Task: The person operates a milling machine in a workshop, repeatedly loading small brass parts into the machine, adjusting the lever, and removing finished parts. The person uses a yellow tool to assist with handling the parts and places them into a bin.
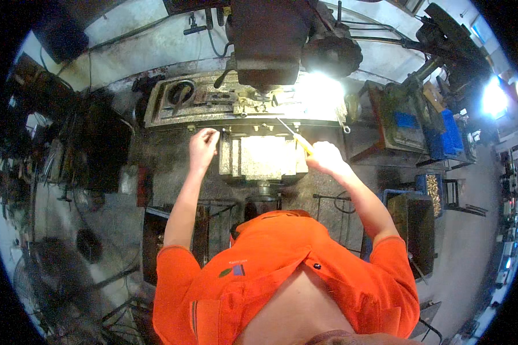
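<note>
My right hand (326, 157) is closed around the yellow handle of a thin-shafted tool (304, 144). Its slim metal shaft points up and left toward the front edge of a milling machine's table (172, 120). Just left of the bright, chip-covered block (263, 156) below that table, my left hand (203, 148) is raised with its fingers curled together. Whatever those fingers pinch, if anything, is too small to see. Metal fixtures (250, 104) lie on the table among scattered chips, beneath the machine's dark head (265, 43).
A lamp glares over the table's right end, near a ring-ended wrench (346, 130). On the right stand a brown-sided stand (374, 123), blue bins (452, 135) and a blue box of small brass-coloured parts (432, 192). Below the block is a round crank shaft (263, 190).
</note>
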